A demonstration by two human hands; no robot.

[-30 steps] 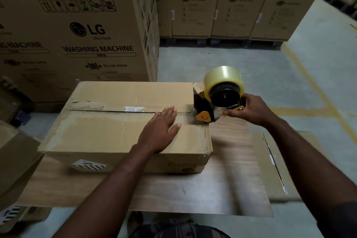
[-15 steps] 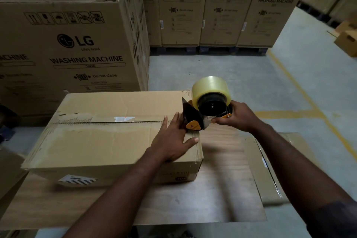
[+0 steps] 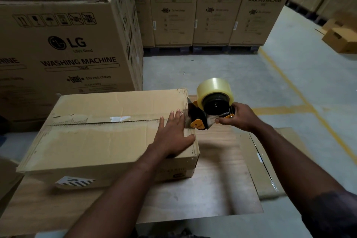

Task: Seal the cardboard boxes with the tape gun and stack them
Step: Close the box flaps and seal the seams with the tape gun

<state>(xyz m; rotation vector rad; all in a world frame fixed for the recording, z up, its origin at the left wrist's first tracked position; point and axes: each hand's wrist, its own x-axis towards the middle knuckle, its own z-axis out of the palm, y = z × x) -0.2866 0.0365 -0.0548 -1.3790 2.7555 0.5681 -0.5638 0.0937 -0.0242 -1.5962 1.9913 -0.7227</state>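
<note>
A closed cardboard box (image 3: 100, 141) lies on a wooden board (image 3: 216, 185), its two top flaps meeting in a seam that runs left to right. My left hand (image 3: 173, 135) presses flat on the box top at its right end, fingers straight over the seam. My right hand (image 3: 239, 117) grips the handle of the black and orange tape gun (image 3: 202, 118), which carries a roll of clear tape (image 3: 213, 91). The gun's front sits at the box's right edge, at the end of the seam.
Tall washing machine cartons (image 3: 63, 48) stand close behind the box at left, with a row of them (image 3: 218, 11) at the back. A flattened box (image 3: 258, 162) lies on the floor to the right. A small open box (image 3: 342, 38) sits far right, beyond yellow floor lines (image 3: 286, 110).
My left hand slid right along the box top to its right end. The tape gun in my right hand stayed at the box's right edge. The camera tilted up.
</note>
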